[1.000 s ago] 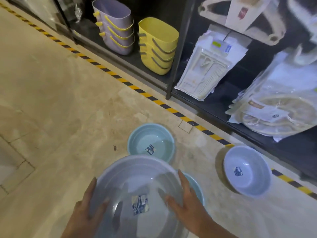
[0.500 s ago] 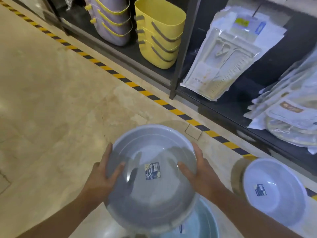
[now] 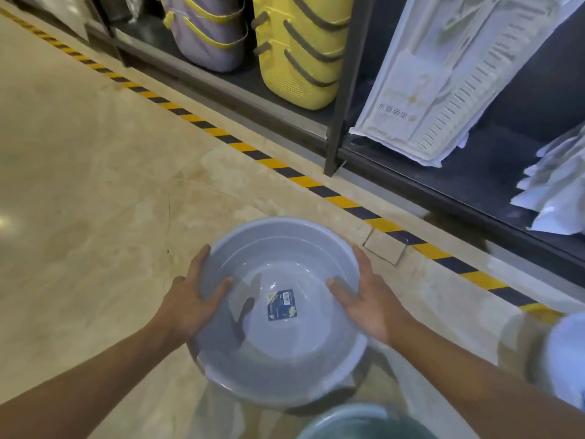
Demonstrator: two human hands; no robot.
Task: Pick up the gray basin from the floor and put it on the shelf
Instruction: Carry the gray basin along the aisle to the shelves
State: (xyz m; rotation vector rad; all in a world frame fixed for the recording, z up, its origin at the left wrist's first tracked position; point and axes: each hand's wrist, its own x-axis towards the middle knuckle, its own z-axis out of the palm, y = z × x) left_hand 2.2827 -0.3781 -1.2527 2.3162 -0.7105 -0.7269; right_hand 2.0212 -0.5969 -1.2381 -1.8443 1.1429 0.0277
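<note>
The gray basin [image 3: 285,337] is round, with a blue label stuck inside its bottom. It is off the floor, held in front of me by both rims. My left hand [image 3: 190,299] grips its left rim, thumb inside the bowl. My right hand [image 3: 370,299] grips its right rim the same way. The dark shelf [image 3: 493,185] runs low along the floor ahead and to the right, behind a yellow-and-black floor stripe [image 3: 275,163].
On the shelf stand stacked lilac baskets [image 3: 215,36], stacked yellow baskets [image 3: 300,58], a packaged white rack [image 3: 443,77] and bagged goods [image 3: 557,191]. A teal basin [image 3: 357,421] lies on the floor below me, a pale basin [image 3: 566,359] at the right edge.
The gray basin has come up off the floor in both hands and moved forward toward the shelf. The view has closed in on the shelf; the teal basins have slipped below.
</note>
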